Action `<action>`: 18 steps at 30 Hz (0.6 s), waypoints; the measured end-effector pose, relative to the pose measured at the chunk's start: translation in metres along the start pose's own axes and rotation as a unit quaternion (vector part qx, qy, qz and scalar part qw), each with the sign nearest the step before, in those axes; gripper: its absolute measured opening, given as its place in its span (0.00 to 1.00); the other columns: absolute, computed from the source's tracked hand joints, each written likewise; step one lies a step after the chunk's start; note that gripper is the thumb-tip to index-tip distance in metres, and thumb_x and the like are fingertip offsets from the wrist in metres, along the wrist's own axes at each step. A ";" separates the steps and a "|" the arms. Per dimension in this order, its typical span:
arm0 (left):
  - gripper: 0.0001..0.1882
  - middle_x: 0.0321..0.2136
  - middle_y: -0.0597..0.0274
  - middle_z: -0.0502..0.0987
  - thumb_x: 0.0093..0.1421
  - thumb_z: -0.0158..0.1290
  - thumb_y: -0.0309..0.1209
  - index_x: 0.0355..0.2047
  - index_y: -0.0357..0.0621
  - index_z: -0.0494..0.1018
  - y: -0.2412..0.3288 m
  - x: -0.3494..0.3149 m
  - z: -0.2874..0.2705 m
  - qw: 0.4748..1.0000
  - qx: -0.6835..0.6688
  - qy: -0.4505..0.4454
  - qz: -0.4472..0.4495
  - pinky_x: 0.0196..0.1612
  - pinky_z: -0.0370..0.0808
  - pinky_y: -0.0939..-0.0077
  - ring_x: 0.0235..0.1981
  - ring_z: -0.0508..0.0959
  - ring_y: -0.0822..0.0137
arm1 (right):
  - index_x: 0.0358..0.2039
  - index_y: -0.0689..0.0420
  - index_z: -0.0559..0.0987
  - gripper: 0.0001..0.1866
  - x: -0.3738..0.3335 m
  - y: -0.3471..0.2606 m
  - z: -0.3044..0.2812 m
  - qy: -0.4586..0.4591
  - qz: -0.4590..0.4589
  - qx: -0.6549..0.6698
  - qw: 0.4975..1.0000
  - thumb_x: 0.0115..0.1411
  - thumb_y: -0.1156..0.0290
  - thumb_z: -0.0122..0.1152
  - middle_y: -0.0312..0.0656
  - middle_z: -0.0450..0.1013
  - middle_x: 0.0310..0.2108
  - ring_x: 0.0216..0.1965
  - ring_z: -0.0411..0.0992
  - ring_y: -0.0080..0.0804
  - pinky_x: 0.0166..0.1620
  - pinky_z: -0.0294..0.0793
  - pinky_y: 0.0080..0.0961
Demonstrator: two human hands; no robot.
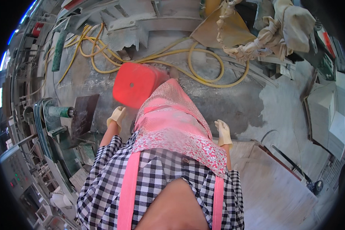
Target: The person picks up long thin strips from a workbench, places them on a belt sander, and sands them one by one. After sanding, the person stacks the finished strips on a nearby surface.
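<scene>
One head view: left hand, in a cream glove, hangs out beside the body, fingers loosely bent, released. Right hand, matching glove, out on the opposite side, fingers slightly curled, also released. Both apart from each other, apron between them: pink gingham and floral print, pink straps, over black-and-white checked shirt.

Red plastic stool, small hole in the seat, sits ahead on the grey floor, just beyond the left hand and partly covered by the apron's far end. Dark flat panel stands left of the left hand, near green roller. Pale board lies nearest the right hand, behind and to its right.

Yellow hose loops across the floor past the stool. Far right: knotted beige cloth hangs at the top; pale angular block below it. Far left: control panel, small red and green lights lit. Green cylindrical bar upper left, tilted slightly.
</scene>
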State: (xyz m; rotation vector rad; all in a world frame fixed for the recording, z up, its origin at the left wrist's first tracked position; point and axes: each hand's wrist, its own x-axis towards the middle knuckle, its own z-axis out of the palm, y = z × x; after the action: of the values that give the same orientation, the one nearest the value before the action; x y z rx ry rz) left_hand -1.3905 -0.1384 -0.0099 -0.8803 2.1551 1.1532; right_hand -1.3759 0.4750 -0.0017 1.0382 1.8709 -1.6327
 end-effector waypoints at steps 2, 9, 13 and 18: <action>0.20 0.26 0.62 0.79 0.62 0.51 0.43 0.37 0.35 0.77 0.013 0.006 0.008 0.999 -0.025 0.019 0.007 0.32 0.73 0.72 0.28 0.77 0.70 | 0.61 0.61 0.71 0.25 0.001 -0.003 -0.009 -0.005 -0.003 -0.019 1.000 0.71 0.56 0.49 0.47 0.76 0.55 0.56 0.73 0.38 0.58 0.68 0.32; 0.18 0.31 0.62 0.79 0.63 0.50 0.39 0.42 0.36 0.75 0.059 0.012 0.014 0.998 -0.053 0.040 -0.003 0.38 0.74 0.72 0.32 0.77 0.71 | 0.59 0.63 0.70 0.25 0.004 -0.014 -0.021 -0.019 0.023 0.026 0.999 0.73 0.56 0.46 0.49 0.76 0.53 0.53 0.74 0.37 0.57 0.71 0.32; 0.16 0.35 0.61 0.80 0.65 0.49 0.38 0.44 0.37 0.75 0.084 -0.009 0.018 0.976 -0.189 0.105 0.008 0.44 0.75 0.72 0.36 0.78 0.70 | 0.53 0.67 0.73 0.22 0.023 -0.062 0.001 -0.050 0.040 -0.012 0.998 0.71 0.60 0.46 0.53 0.80 0.42 0.48 0.77 0.38 0.56 0.72 0.29; 0.16 0.38 0.58 0.81 0.70 0.49 0.37 0.49 0.39 0.75 0.114 0.018 -0.006 0.950 -0.282 0.135 0.020 0.50 0.74 0.71 0.42 0.79 0.68 | 0.51 0.63 0.76 0.23 0.060 -0.177 0.068 -0.071 -0.108 -0.127 0.983 0.69 0.56 0.46 0.44 0.81 0.35 0.39 0.78 0.32 0.50 0.71 0.29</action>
State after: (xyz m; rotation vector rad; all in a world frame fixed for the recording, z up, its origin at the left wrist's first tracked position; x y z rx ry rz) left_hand -1.4889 -0.1003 0.0382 -1.3034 2.0800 1.8084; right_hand -1.5592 0.4206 0.0517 0.6142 2.0846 -1.4856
